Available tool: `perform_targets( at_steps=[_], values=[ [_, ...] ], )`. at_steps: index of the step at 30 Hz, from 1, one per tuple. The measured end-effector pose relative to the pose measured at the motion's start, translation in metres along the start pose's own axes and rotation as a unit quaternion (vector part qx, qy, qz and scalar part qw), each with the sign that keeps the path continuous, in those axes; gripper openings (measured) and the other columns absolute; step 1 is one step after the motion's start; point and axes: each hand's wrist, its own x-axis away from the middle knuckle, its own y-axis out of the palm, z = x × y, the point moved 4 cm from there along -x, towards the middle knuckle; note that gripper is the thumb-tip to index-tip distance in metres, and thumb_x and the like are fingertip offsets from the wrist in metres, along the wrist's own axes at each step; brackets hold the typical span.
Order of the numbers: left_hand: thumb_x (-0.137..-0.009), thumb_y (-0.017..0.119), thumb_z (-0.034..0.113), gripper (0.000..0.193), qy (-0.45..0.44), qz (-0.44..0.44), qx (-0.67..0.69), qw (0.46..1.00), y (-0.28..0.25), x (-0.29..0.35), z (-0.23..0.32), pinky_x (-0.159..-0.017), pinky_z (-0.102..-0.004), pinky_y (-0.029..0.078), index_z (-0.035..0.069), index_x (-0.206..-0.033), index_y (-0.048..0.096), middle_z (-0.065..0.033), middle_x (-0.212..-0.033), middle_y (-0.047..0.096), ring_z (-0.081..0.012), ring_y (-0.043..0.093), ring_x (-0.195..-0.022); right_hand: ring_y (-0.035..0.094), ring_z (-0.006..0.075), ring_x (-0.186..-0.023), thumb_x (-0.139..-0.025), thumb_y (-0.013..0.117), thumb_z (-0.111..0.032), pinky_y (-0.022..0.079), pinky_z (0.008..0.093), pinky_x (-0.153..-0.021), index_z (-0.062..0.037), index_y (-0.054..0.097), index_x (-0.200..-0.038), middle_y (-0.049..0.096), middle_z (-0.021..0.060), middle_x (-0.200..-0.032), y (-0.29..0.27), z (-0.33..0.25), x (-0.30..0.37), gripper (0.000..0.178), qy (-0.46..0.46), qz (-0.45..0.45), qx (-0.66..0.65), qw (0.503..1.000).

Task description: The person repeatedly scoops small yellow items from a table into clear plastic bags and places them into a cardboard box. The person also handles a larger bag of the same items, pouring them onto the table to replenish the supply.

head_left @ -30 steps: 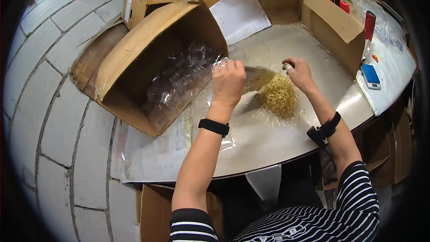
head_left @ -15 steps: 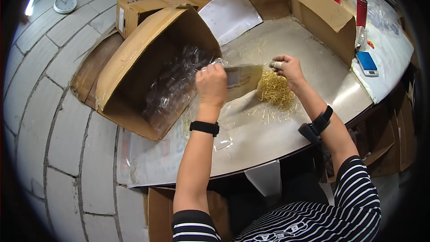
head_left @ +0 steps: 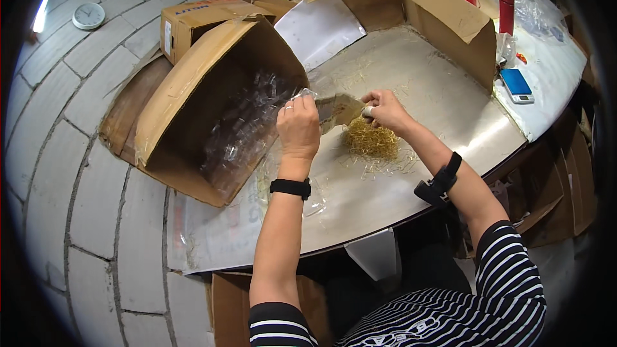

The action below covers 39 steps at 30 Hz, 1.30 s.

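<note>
My left hand (head_left: 299, 123) is closed, its fingertips pinching a thin, flat brownish-grey piece (head_left: 340, 109) that looks like a card or small bag. Clear plastic also shows at those fingertips. My right hand (head_left: 387, 113), with white tape round a digit, is closed in a pinch at the far end of the flat piece; what lies between its fingers is too small to make out. Just below that hand is a heap of small gold wire-like pieces (head_left: 371, 140) on the grey tabletop (head_left: 443, 122). Loose gold bits are scattered around it.
To the left, a tilted open cardboard box (head_left: 186, 103) holds many clear plastic pieces (head_left: 250, 122). Cardboard walls (head_left: 443, 16) edge the table's back. A white sheet (head_left: 321, 29) lies behind. At right are a blue-topped scale (head_left: 516, 83) and a red bottle (head_left: 506, 13).
The flat piece, blurred and stretched out from my left hand before, now appears bent between both hands. My right hand has moved left to its far end. The whole view has shifted slightly.
</note>
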Motion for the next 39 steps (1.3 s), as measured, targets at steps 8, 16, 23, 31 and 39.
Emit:
perform_targets(
  at_steps=[8,16,23,31,39],
  values=[
    [-0.073,0.056,0.003,0.008,0.000,-0.023,-0.002,1.000,-0.009,0.004,0.003,-0.065,-0.0346,0.046,0.008,-0.079,0.052,-0.0079,-0.075,0.055,-0.0245,0.058,-0.074,0.064,0.0147,-0.060,-0.077,0.060,-0.001,0.050,0.0276,-0.053,0.0055,0.061,-0.100,0.065,0.0147,-0.082,0.008,0.020,-0.015,0.024,-0.051,0.113,0.170,0.978],
    [-0.078,0.053,0.006,0.002,-0.085,-0.061,-0.052,0.993,0.010,0.030,-0.052,-0.062,-0.0392,0.048,0.007,-0.080,0.053,-0.0104,-0.077,0.059,-0.0278,0.061,-0.074,0.065,0.0173,-0.065,-0.079,0.059,-0.001,0.052,0.0296,-0.057,0.0037,0.062,-0.100,0.066,0.0170,-0.091,-0.036,0.016,0.000,0.022,-0.030,0.181,-0.082,0.980],
    [-0.090,0.053,0.013,0.013,-0.241,0.077,0.180,0.951,-0.022,0.024,-0.072,-0.059,-0.0331,0.047,0.002,-0.091,0.061,-0.0149,-0.072,0.062,-0.0252,0.060,-0.063,0.056,0.0294,-0.110,-0.076,0.072,-0.024,0.043,0.0384,-0.093,0.0006,0.049,-0.126,0.059,0.0186,-0.116,-0.025,-0.039,0.018,0.061,-0.096,0.131,0.262,0.951],
    [-0.089,0.057,0.006,0.006,-0.194,0.132,0.413,0.880,-0.055,-0.017,0.001,-0.059,-0.0278,0.044,0.001,-0.088,0.059,-0.0098,-0.071,0.058,-0.0167,0.053,-0.062,0.047,0.0226,-0.121,-0.082,0.069,-0.032,0.038,0.0315,-0.099,0.0035,0.035,-0.136,0.048,0.0162,-0.132,-0.035,-0.071,0.011,0.073,-0.195,0.035,-0.031,0.980],
    [-0.091,0.055,0.008,0.009,-0.255,0.144,0.487,0.823,-0.038,-0.023,0.025,-0.061,-0.0256,0.043,0.000,-0.087,0.058,-0.0049,-0.074,0.058,-0.0121,0.050,-0.066,0.062,0.0129,-0.083,-0.085,0.067,-0.014,0.051,0.0243,-0.074,0.0061,0.060,-0.111,0.066,0.0109,-0.098,-0.051,-0.070,0.037,0.034,-0.149,0.060,-0.105,0.981]
  ],
)
